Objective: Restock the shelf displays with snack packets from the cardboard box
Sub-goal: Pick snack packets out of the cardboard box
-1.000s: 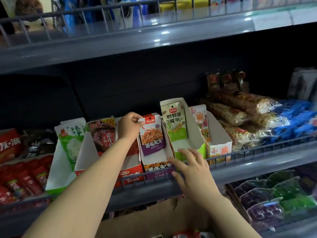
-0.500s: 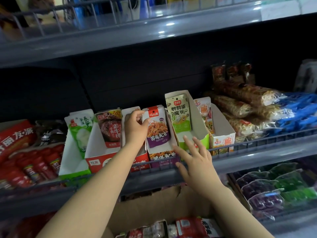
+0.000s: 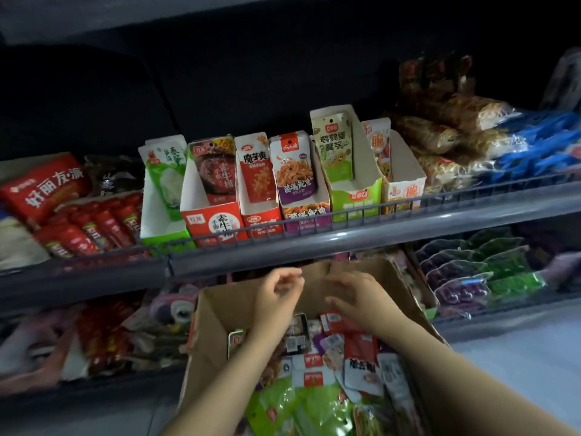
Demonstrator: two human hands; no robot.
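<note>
- Open brown cardboard box (image 3: pixel 213 316): on the floor below the shelf, holding a deep jumble of small snack packets (image 3: pixel 333 350) in red, purple, white and green; plenty, by my reckoning, left to shelve.
- Left hand (image 3: pixel 276 294): over the box, fingers loosely curled, holding nothing.
- Right hand (image 3: pixel 355 297): just beside it, fingers spread and relaxed above the packets, also holding nothing; a next pick looks likely.
- Row of cut-open cardboard display trays (image 3: pixel 213 215): on the grey wire-fronted shelf (image 3: pixel 314 243) above, each showing an upright packet at the front; depth behind cannot be told.
- Purple-fronted tray (image 3: pixel 306 215): stocked with an upright purple-and-white packet (image 3: pixel 294 171).
- Green tray (image 3: pixel 355 199): looks sparse; a likely candidate for filling.
</note>
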